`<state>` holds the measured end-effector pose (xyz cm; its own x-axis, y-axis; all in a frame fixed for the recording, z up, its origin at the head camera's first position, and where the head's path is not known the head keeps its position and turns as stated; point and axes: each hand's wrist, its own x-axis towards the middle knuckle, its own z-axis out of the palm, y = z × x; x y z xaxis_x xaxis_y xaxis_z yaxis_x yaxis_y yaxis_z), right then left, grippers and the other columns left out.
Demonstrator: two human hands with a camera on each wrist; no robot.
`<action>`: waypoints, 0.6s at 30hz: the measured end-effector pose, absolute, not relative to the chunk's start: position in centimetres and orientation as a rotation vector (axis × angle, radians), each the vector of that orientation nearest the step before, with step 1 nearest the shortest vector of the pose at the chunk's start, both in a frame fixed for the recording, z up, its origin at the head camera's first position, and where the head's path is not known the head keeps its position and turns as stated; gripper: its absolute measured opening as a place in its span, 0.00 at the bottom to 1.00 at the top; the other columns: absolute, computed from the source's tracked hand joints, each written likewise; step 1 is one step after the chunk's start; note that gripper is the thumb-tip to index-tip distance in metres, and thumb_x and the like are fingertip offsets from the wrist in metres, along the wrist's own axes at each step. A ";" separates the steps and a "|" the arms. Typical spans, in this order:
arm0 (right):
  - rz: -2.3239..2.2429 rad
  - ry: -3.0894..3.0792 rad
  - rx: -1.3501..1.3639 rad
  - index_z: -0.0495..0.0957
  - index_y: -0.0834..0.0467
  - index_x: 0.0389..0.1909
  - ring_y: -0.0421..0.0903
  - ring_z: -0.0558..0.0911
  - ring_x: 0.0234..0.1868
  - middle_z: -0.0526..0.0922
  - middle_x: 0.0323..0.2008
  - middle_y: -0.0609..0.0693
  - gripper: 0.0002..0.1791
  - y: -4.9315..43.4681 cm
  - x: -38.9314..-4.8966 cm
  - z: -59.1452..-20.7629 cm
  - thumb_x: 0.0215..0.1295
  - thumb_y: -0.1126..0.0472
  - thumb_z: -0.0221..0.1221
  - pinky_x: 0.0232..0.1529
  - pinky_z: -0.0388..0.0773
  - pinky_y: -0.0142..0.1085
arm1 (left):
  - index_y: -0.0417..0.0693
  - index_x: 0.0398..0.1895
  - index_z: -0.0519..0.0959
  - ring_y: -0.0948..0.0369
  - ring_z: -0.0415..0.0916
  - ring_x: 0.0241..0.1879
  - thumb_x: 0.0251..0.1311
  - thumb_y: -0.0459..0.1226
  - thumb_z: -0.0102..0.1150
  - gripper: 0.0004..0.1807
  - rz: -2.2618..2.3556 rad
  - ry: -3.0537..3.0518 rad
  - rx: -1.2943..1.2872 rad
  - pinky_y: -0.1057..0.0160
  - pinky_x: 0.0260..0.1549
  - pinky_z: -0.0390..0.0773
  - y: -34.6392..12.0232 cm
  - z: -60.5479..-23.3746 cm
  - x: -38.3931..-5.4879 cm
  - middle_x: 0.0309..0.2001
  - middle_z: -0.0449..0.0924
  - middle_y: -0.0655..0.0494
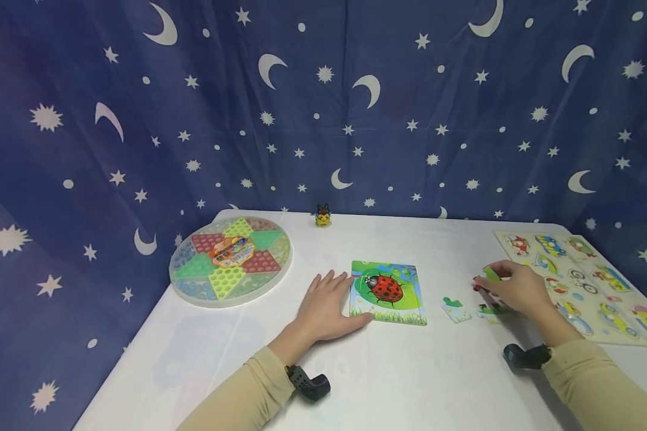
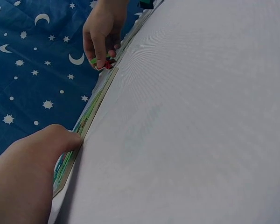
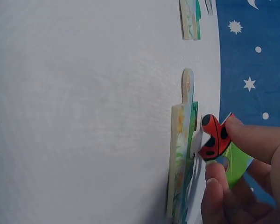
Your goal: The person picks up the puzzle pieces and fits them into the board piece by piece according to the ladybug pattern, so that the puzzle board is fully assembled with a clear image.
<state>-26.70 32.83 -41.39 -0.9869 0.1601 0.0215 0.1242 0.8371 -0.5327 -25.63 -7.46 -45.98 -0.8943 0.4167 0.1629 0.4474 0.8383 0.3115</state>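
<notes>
Beige sleeves cross the near edge, with a black camera at each wrist. My left hand lies with its fingers spread wide at the left side of the ladybug board, thumb touching its near edge. My right hand, to the right of that board, pinches a red and green puzzle piece between thumb and fingers. Loose pieces lie near it on the white table. Farther right is a vehicle board; a round game board lies left, and a small yellow toy stands at the far edge.
</notes>
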 end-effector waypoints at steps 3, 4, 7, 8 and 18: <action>0.860 -2.960 -0.186 0.75 0.68 0.59 0.60 0.78 0.45 0.80 0.50 0.68 0.33 32.8 -26.7 -41.3 0.68 0.44 0.65 0.36 0.74 0.44 | 0.53 0.79 0.64 0.49 0.52 0.78 0.58 0.73 0.50 0.52 -0.533 -2.928 -0.688 0.45 0.76 0.45 -7.4 -46.0 -25.5 0.76 0.64 0.51; 0.864 -2.963 -0.171 0.76 0.68 0.58 0.58 0.79 0.43 0.82 0.47 0.66 0.31 32.7 -26.8 -41.2 0.69 0.46 0.64 0.34 0.73 0.42 | 0.53 0.79 0.64 0.49 0.52 0.78 0.58 0.73 0.51 0.52 -0.537 -2.932 -0.689 0.45 0.76 0.45 -7.4 -46.0 -25.5 0.76 0.64 0.51; 0.910 -2.952 -0.137 0.77 0.67 0.55 0.52 0.81 0.37 0.84 0.41 0.60 0.26 32.2 -26.8 -41.2 0.72 0.49 0.61 0.31 0.73 0.38 | 0.52 0.79 0.64 0.49 0.51 0.78 0.58 0.73 0.51 0.52 -0.540 -2.930 -0.696 0.45 0.76 0.44 -7.4 -45.9 -25.5 0.76 0.63 0.51; 0.940 -2.943 -0.122 0.77 0.67 0.55 0.50 0.81 0.35 0.84 0.40 0.59 0.25 31.9 -26.8 -41.1 0.72 0.49 0.61 0.30 0.74 0.38 | 0.52 0.79 0.64 0.49 0.51 0.78 0.58 0.73 0.50 0.52 -0.539 -2.930 -0.698 0.45 0.76 0.44 -7.4 -45.9 -25.5 0.76 0.63 0.51; 1.021 -2.905 0.026 0.81 0.64 0.50 0.50 0.76 0.35 0.80 0.36 0.53 0.19 28.7 -26.4 -40.6 0.69 0.53 0.66 0.27 0.73 0.36 | 0.53 0.79 0.64 0.49 0.52 0.78 0.58 0.73 0.51 0.52 -0.520 -2.929 -0.697 0.46 0.76 0.45 -7.3 -46.1 -25.8 0.76 0.64 0.52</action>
<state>-26.45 28.67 -40.58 -0.9979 0.0047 0.0643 -0.0366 0.7802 -0.6245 -25.76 -7.34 -46.08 -0.8925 0.4218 0.1602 0.4511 0.8384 0.3059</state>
